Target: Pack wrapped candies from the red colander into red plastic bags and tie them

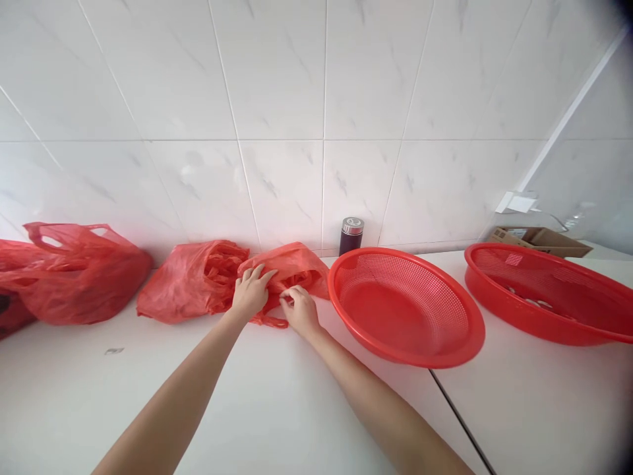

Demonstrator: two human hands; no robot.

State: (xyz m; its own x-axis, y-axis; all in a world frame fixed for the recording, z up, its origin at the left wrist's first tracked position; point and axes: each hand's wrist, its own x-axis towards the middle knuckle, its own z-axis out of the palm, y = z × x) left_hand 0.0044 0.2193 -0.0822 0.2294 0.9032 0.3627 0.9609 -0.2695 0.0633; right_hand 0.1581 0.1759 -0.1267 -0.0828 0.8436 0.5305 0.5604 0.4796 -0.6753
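Note:
A thin red plastic bag (291, 256) lies crumpled on the white table, close to the tiled wall. My left hand (251, 291) rests on its left part with the fingers stretched out and apart. At the bag's front right, my right hand (299, 310) has thumb and fingers pinched together on the plastic. What is inside this bag is hidden. Just left of my left hand sits another full red plastic bag (173, 284) with bunched plastic at its right side. Right of my right hand stands a round red plastic basket (390, 310) with perforated walls and nothing visible in it.
A dark thermos cup (351, 235) with a silver lid stands behind the basket. Further right are a second red basket (534, 323) with a few small pieces inside and a cardboard box (554, 242). More red bags (89, 277) lie far left. A seam (459, 419) divides the tabletop.

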